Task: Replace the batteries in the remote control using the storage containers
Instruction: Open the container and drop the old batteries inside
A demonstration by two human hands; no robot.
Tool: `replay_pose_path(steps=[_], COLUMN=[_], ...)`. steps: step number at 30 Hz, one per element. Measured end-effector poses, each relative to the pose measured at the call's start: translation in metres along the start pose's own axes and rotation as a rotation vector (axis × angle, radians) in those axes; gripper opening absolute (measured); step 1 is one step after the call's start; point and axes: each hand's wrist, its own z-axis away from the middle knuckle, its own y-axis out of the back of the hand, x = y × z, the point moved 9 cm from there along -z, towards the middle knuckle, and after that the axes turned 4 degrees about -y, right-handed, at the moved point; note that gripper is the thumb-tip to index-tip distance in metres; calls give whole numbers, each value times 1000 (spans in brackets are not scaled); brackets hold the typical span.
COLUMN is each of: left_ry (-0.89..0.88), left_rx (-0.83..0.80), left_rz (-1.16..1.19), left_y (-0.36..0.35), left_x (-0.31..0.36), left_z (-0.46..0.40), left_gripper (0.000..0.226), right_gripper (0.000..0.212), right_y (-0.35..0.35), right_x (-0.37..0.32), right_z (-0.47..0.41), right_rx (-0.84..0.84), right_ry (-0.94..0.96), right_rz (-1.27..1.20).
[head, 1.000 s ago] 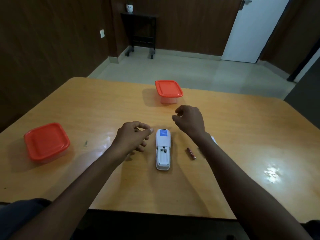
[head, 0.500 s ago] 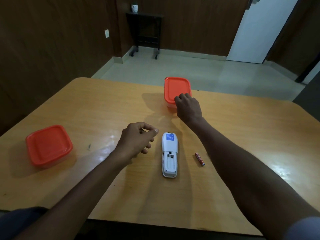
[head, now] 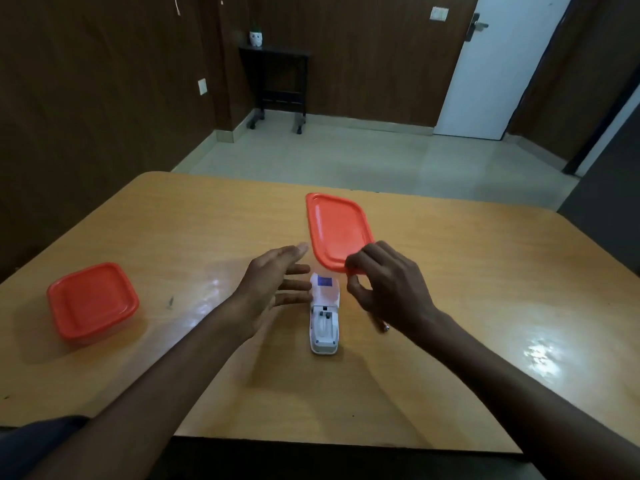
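A white remote control (head: pixel 325 322) lies face down mid-table, its battery bay uncovered toward me. My right hand (head: pixel 388 285) grips the near edge of an orange-lidded container (head: pixel 336 226), which sits tilted just beyond the remote; its body under the lid is hidden. My left hand (head: pixel 273 285) hovers left of the remote, fingers spread and pointing at it, holding nothing. The tip of a small battery (head: pixel 383 328) pokes out from under my right wrist on the table. A second orange-lidded container (head: pixel 91 299) rests shut at the table's left.
The wooden table (head: pixel 207 220) has rounded far corners and a near edge close to my body. Beyond it are a tiled floor, a dark side table (head: pixel 277 81) by the wall and a white door (head: pixel 502 64).
My right hand reached to the far container, took hold of it and drew it toward me, above the remote's top end. My left hand went from a loose pinch to open fingers.
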Motion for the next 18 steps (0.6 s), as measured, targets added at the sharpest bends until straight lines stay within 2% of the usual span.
replay_pose_path(steps=[3, 6, 8, 11, 12, 15, 18], left_ry=[24, -26, -76, -128, -134, -73, 12], left_rx=[-57, -37, -25, -27, -33, -95, -132], left_rz=[186, 228, 240, 256, 274, 380, 491], left_y=[-9, -9, -12, -21, -23, -34, -43], left_x=[2, -1, -2, -1, 0, -3, -9], left_z=[3, 3, 5, 9, 10, 17, 23], left_gripper=[46, 57, 68, 79, 82, 94, 82], right_gripper=[8, 12, 24, 56, 59, 49, 38], right_y=[20, 25, 24, 25, 28, 33, 33], right_x=[-16, -13, -6, -2, -2, -4, -11], right_z=[25, 44, 49, 49, 47, 39, 35], right_rx=[71, 87, 51, 11, 21, 46, 24], right_ry=[69, 69, 6, -114, -150, -232, -200], right_rz=[-19, -21, -75, -106, -109, -171, -290])
